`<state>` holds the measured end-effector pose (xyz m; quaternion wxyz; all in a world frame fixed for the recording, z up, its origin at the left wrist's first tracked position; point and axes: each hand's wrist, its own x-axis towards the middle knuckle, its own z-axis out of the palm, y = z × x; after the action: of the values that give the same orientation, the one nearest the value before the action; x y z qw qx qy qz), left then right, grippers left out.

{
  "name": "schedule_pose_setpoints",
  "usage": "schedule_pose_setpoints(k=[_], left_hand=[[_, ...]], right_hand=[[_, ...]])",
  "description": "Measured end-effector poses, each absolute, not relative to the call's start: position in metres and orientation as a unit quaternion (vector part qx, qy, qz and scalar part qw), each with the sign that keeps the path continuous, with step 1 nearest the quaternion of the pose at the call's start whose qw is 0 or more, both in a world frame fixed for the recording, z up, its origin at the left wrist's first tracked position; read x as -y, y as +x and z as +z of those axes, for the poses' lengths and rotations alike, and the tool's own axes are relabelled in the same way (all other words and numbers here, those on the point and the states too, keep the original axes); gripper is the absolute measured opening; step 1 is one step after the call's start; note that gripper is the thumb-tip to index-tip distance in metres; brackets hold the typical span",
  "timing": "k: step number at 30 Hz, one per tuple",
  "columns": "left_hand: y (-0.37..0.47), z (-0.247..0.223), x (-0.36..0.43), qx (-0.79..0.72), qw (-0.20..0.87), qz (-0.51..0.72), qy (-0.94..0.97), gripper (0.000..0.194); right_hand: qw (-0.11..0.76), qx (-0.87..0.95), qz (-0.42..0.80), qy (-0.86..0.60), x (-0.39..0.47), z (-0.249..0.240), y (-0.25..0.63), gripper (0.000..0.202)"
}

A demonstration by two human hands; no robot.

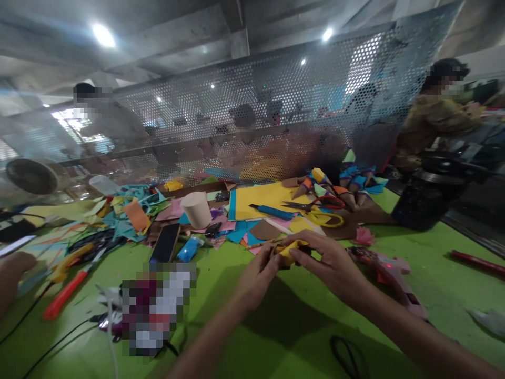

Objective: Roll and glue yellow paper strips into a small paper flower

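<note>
Between my two hands is a small folded piece of yellow and brown paper (291, 252), held just above the green table. My left hand (258, 273) pinches its left, brown side. The fingers of my right hand (325, 255) are closed on the yellow part from the right. My fingers cover much of the piece. Beyond my hands lie scissors with red handles (327, 202), scissors with yellow handles (324, 217) and a blue utility knife (272, 211) on yellow paper sheets (260, 195). Right of my right hand rests a pink glue gun (402, 284) with a red light.
Paper scraps (138, 210), a white roll (196, 209) and a phone (165, 243) lie to the left. Another person's hand (16, 276) is at the left edge, near a red-handled tool (65, 295). Paper cones (351, 184), a black tumbler (428, 195) and a perforated metal panel (244, 116) stand behind.
</note>
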<state>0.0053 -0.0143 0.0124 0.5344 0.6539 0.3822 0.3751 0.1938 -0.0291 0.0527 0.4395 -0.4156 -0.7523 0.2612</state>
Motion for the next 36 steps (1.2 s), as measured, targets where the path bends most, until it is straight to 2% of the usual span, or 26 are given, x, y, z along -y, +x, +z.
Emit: schedule_pose_setpoints(k=[4,14,20,23,30,36], left_hand=[[0.004,0.016,0.013,-0.395,0.536,0.387,0.638,0.053],[0.0,0.014,0.013,-0.422,0.515,0.352,0.658,0.06],[0.001,0.017,0.017,-0.404,0.579,0.331,0.626,0.055],[0.001,0.013,0.016,-0.403,0.577,0.337,0.626,0.051],[0.005,0.009,0.012,-0.373,0.608,0.393,0.579,0.055],[0.005,0.018,0.015,-0.408,0.598,0.382,0.575,0.067]], right_hand=[[0.427,0.769,0.272,-0.39,0.029,0.058,0.197,0.015],[0.406,0.786,0.307,-0.35,0.031,0.062,0.2,0.031],[0.402,0.798,0.274,-0.356,0.032,0.064,0.198,0.038],[0.41,0.796,0.268,-0.356,0.03,0.061,0.198,0.04],[0.454,0.771,0.256,-0.365,0.026,0.058,0.196,0.028],[0.474,0.748,0.288,-0.366,0.026,0.058,0.195,0.02]])
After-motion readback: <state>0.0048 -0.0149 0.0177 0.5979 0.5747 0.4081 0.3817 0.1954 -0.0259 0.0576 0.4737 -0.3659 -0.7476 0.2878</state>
